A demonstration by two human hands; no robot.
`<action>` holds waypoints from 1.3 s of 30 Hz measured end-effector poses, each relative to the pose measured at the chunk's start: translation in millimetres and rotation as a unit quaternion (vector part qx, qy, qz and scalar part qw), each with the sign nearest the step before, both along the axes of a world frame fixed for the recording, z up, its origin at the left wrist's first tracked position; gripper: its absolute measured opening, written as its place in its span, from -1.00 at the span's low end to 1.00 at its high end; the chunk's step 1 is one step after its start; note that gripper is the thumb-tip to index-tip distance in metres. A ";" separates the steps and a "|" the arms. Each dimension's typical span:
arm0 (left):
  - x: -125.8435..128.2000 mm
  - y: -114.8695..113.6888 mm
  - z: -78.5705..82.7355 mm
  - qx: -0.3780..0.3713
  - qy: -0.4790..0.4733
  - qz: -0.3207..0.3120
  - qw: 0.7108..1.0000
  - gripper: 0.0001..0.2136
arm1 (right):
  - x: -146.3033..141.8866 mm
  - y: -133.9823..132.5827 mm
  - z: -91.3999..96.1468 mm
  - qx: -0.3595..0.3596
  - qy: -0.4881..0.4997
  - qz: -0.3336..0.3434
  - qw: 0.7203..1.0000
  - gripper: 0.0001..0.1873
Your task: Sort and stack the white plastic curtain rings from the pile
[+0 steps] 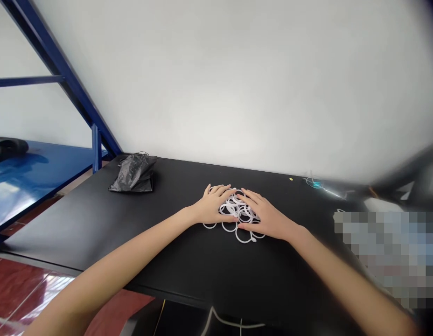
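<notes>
- Both hands are down on the black table [202, 266], side by side, with the arms stretched well forward.
- The left hand [213, 208] lies flat with its fingers spread wide. It rests on the left edge of a heap of white plastic rings [238, 211] and is not gripping anything.
- The right hand [268, 218] is also flat and open. Its fingers reach across the right side of the heap, and their tips nearly meet the left hand's.
- The rings are loose and tangled in one pile, right between and under the two hands. A few spill out toward the near side, just below the thumbs.
- Well off to the left of the left hand, and further back, is a crumpled black plastic bag [134, 173]. It lies slumped on the table with its mouth folded over, so I can't tell what's inside.
- Far to the right of the right hand, by the wall [237, 84], a few thin cables [316, 183] lie on the table.
- Beyond the bag stand a blue metal frame [67, 79] and a blue shelf [31, 172].
- Red floor tiles [20, 284] show under the left arm.
</notes>
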State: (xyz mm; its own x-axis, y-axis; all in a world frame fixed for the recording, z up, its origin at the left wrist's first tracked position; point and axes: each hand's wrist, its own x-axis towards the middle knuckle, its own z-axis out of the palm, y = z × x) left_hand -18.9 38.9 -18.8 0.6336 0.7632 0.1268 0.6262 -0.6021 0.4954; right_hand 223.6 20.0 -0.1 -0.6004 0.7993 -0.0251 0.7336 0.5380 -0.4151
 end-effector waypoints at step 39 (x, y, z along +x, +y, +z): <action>26.9 -21.4 43.6 -0.091 -0.225 0.070 0.968 -0.95 | 13.4 -15.8 1.7 0.021 0.356 -0.157 0.921 -0.93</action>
